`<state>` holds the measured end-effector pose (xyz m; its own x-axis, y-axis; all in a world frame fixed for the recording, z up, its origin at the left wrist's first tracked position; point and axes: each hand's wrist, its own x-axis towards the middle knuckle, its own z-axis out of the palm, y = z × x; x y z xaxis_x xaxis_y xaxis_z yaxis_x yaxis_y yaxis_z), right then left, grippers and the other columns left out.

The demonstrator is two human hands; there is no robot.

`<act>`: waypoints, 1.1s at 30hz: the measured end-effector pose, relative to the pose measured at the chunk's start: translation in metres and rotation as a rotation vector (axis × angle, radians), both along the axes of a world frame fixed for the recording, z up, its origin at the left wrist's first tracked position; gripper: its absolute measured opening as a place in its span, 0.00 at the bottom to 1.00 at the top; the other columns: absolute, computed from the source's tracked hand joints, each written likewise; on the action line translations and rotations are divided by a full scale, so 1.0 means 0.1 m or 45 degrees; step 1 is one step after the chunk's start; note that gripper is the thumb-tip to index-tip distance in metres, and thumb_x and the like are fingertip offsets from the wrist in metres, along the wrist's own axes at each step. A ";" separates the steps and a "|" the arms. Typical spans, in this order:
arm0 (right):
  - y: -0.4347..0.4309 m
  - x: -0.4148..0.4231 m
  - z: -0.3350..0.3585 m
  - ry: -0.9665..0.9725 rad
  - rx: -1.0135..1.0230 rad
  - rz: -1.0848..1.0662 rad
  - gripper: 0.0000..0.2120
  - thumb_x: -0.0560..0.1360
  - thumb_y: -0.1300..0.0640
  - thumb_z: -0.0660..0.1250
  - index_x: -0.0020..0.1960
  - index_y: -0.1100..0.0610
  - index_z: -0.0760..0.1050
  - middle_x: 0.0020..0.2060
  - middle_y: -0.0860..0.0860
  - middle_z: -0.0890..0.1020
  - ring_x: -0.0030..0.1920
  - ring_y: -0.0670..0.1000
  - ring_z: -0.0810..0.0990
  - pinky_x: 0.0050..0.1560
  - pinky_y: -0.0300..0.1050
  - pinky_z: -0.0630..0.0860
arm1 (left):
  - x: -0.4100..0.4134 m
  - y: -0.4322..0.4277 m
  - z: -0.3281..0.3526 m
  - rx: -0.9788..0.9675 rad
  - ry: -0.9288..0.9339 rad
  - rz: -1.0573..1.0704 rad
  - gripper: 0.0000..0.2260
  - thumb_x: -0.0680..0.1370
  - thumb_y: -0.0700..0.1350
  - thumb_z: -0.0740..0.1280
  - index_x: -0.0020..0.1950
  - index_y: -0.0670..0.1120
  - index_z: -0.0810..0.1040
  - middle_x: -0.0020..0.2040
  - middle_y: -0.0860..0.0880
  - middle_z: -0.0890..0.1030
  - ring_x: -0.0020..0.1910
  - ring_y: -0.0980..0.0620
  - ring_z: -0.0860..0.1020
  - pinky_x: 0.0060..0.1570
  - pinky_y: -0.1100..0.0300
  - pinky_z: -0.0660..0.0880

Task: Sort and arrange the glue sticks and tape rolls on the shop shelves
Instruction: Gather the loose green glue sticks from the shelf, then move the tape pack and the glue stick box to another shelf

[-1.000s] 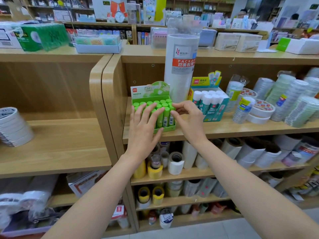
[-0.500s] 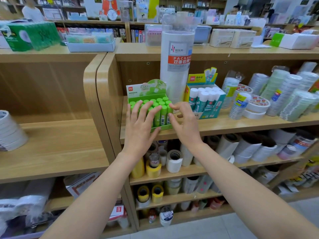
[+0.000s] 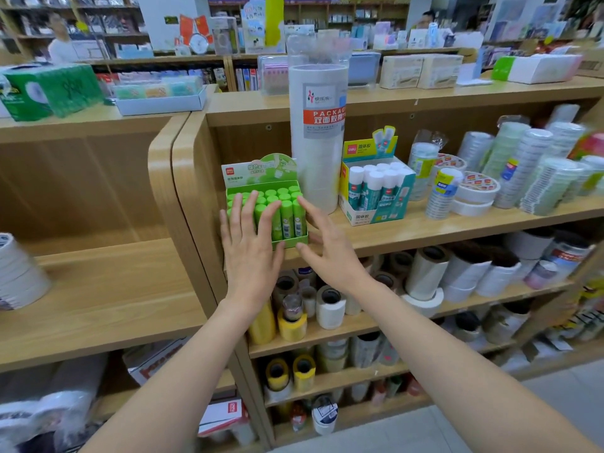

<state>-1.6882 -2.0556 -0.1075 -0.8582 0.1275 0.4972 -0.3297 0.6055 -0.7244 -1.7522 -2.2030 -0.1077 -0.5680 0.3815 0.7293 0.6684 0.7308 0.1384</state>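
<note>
A green display box of green glue sticks (image 3: 287, 220) stands at the left end of the upper shelf (image 3: 408, 233). My left hand (image 3: 251, 253) lies flat against the box's front left, fingers straight over the stick caps. My right hand (image 3: 327, 250) is at the box's right front corner, fingers spread, thumb near the lower edge. Behind the box rises a tall wrapped stack of white tape rolls (image 3: 318, 138). A teal and yellow box of white-capped glue sticks (image 3: 376, 191) sits to its right. Loose white tape rolls (image 3: 475, 191) lie further right.
Wrapped stacks of clear tape (image 3: 536, 168) fill the shelf's right end. Lower shelves hold paper rolls (image 3: 425, 276) and yellow tape rolls (image 3: 291, 322). The left shelf unit holds white tape rolls (image 3: 16, 273) at its edge. Green tissue packs (image 3: 49, 89) sit on top.
The green box has slid left, away from the tall tape stack, with my hands. My right hand has come off the stick tops and now sits lower at the box's right corner.
</note>
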 end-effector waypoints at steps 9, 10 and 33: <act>0.46 0.08 0.08 -0.019 0.070 0.019 0.31 0.78 0.59 0.66 0.77 0.48 0.58 0.68 0.50 0.72 0.66 0.44 0.71 0.67 0.48 0.71 | 0.09 0.25 0.01 0.045 -0.065 0.227 0.32 0.73 0.40 0.72 0.73 0.49 0.62 0.77 0.42 0.60 0.79 0.41 0.49 0.76 0.38 0.45; 0.53 0.10 0.09 0.004 0.059 0.002 0.29 0.78 0.60 0.66 0.76 0.50 0.61 0.66 0.50 0.73 0.64 0.44 0.73 0.66 0.46 0.72 | 0.10 0.30 0.02 0.062 -0.088 0.260 0.32 0.73 0.39 0.72 0.73 0.48 0.62 0.77 0.42 0.59 0.79 0.41 0.49 0.76 0.37 0.44; 0.85 -0.86 1.14 0.212 -0.108 -0.264 0.44 0.70 0.49 0.76 0.76 0.58 0.55 0.70 0.54 0.67 0.71 0.52 0.66 0.71 0.55 0.67 | -0.10 0.60 0.49 -0.126 -0.171 0.359 0.27 0.80 0.60 0.48 0.76 0.52 0.65 0.76 0.47 0.65 0.77 0.47 0.60 0.77 0.43 0.51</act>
